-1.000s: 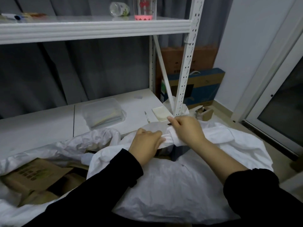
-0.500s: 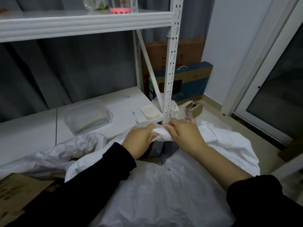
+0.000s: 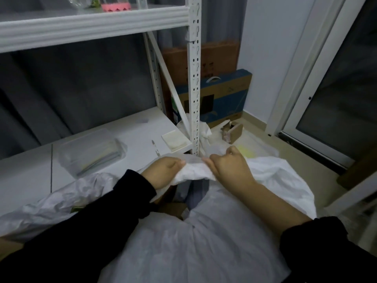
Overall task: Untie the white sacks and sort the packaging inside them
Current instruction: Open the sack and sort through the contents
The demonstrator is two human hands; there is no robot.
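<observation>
Beside the shelf post, both hands, left [image 3: 163,172] and right [image 3: 230,166], clench the white sack's [image 3: 204,242] twisted neck [image 3: 195,170]. Dim light hides the knot; pulling hard could probably tighten it or tear the sack.

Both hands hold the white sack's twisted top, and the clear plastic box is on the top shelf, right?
No. Head view: the clear plastic box sits on the lower white shelf. The left hand and right hand hold the white sack's twisted top.

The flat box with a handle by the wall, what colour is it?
The box is mostly blue with a brown cardboard patch; the head view shows it.
</observation>
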